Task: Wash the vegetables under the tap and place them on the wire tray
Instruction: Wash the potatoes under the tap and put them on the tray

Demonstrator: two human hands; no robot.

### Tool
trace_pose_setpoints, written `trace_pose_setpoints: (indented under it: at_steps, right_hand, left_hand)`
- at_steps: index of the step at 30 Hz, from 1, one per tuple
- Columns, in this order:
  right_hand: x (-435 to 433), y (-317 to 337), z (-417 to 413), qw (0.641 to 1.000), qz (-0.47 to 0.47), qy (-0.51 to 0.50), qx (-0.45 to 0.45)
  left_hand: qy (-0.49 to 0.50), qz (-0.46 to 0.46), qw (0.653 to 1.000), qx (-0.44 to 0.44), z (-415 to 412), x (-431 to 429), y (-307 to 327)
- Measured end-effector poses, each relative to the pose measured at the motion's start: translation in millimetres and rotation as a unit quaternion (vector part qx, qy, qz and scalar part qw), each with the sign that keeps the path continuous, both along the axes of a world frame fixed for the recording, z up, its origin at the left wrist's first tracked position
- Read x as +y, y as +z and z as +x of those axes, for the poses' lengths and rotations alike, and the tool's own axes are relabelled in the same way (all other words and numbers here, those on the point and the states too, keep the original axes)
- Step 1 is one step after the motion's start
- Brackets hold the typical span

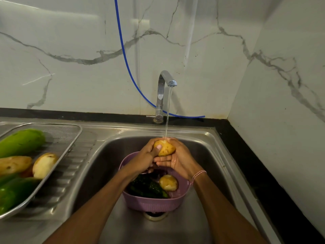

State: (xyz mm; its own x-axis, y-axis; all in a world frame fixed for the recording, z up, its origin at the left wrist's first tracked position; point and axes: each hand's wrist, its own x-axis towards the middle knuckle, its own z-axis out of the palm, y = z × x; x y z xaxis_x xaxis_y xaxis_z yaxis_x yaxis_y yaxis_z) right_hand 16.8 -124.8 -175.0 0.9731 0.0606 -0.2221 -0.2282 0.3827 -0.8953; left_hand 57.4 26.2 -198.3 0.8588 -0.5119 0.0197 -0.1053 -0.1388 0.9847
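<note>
steel sink (pixel 207 155): potato (pixel 165 148) between left hand (pixel 144 158) and right hand (pixel 177 155).

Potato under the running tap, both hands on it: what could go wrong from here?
1. The wet potato, held between the left hand and right hand, may slip from the grip and fall into the purple basket below.
2. The wire tray already looks crowded with vegetables, so one more potato might roll against the others or over the rim.
</note>
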Motion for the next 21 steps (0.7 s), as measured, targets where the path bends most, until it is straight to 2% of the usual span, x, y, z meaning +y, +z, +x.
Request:
trace_pose_setpoints:
  at_steps: [4,8,12,14,17,21]
  right_hand:
    - [1,2,1,0.999,0.007,0.016,-0.027]
    - [6,1,0,0.998,-0.046,-0.048,-0.019]
    - [6,-5,3,0.985,-0.092,-0.143,0.018]
    - [7,-8,5,0.987,-0.098,-0.128,0.027]
    - [8,-9,5,0.993,-0.065,-0.097,0.030]
    - [5,-3,3,0.999,0.039,-0.031,-0.012]
  left_hand:
    - [0.053,-0.027,0.998,0.037,-1,1,3]
    - [0.077,-0.049,0.995,0.026,-3,-4,1]
    - [0.018,-0.001,0.999,-0.043,-1,-3,-4]
    - [-0.002,0.010,1.000,-0.012,0,-3,-6]
    - [0.011,0.006,1.000,0.011,-2,-6,-3]
    - [0.077,-0.017,0.995,-0.061,0,-4,-2]
